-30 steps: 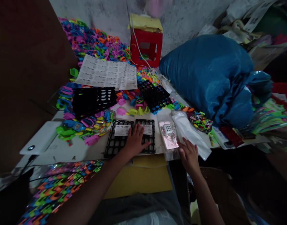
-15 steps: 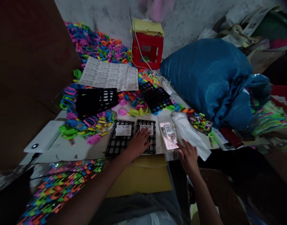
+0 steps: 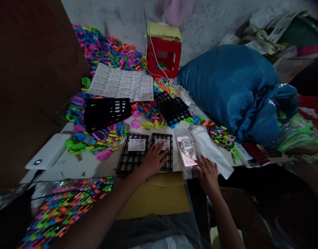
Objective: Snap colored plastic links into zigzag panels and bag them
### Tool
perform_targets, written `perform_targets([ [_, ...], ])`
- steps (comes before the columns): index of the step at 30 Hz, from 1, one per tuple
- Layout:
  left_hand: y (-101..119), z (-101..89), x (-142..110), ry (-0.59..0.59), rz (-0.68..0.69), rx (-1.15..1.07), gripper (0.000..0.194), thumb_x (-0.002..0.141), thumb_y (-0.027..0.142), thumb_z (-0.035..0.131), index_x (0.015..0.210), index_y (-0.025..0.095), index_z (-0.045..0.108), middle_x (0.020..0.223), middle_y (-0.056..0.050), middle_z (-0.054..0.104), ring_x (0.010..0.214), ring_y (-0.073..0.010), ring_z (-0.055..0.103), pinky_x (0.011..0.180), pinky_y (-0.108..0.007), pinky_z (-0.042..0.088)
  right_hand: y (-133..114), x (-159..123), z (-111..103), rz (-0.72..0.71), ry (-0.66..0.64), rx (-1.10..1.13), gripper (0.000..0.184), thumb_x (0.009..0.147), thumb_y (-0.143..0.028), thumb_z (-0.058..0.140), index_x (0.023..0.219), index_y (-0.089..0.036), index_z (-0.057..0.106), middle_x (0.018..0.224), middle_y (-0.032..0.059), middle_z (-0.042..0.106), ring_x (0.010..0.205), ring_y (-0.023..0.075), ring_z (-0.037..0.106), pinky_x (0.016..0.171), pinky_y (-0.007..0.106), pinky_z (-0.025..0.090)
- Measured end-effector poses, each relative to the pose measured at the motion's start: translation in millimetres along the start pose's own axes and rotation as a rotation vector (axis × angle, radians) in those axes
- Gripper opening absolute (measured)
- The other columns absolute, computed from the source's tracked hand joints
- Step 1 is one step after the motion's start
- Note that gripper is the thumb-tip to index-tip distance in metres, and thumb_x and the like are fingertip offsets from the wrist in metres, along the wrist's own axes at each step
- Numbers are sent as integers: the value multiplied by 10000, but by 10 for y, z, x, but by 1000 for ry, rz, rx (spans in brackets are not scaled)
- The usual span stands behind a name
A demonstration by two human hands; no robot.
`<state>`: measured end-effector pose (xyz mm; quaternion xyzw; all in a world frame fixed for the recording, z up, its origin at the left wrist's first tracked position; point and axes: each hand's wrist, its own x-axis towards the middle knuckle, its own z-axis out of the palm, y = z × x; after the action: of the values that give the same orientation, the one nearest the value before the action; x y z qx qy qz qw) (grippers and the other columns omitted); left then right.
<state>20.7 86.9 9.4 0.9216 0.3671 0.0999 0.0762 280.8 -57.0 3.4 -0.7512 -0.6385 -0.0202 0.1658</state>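
Two black grid trays [image 3: 133, 157] lie side by side near the table's front edge, each with a small white label at its top. My left hand [image 3: 153, 159] rests flat on the right tray, fingers spread, holding nothing. My right hand [image 3: 207, 174] lies at the table edge with fingers spread, touching the lower end of a pink packaged item [image 3: 186, 150] and a stack of clear plastic bags [image 3: 210, 148].
Heaps of small coloured plastic pieces [image 3: 107, 52] cover the far left of the table. More black trays [image 3: 105, 110] and a printed sheet [image 3: 121, 83] lie behind. A red stool [image 3: 164, 57], a big blue bag [image 3: 231, 90] and a white device [image 3: 46, 155] stand around.
My left hand slid slightly down and right on the right tray. My right hand barely shifted at the table edge. The view tilted a little.
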Motion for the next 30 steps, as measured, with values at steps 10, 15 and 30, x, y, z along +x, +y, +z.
perform_targets([
  [10, -10, 43, -9, 35, 0, 2, 467, 973, 452, 366, 1405, 289, 437, 1554, -61, 288, 1433, -250, 257, 1151, -451, 237, -2, 25, 7, 4, 50, 22, 401, 982, -402, 315, 1179, -258, 633, 1395, 85, 507, 1293, 289, 417, 1066, 583, 245],
  [15, -9, 63, -6, 44, 0, 3, 479, 974, 464, 351, 1414, 288, 424, 1557, -58, 283, 1432, -253, 259, 1150, -449, 231, 2, 47, -17, 12, 67, 48, 402, 977, -414, 322, 1160, -251, 642, 1384, 92, 512, 1290, 295, 416, 1063, 585, 247],
  [30, -11, 56, 10, 51, 9, -13, 490, 960, 453, 404, 1410, 262, 435, 1549, -82, 295, 1442, -325, 198, 1136, -492, 256, -81, 117, -80, 36, 82, 104, 392, 971, -425, 336, 1114, -264, 664, 1367, 86, 528, 1286, 282, 427, 1071, 593, 224],
])
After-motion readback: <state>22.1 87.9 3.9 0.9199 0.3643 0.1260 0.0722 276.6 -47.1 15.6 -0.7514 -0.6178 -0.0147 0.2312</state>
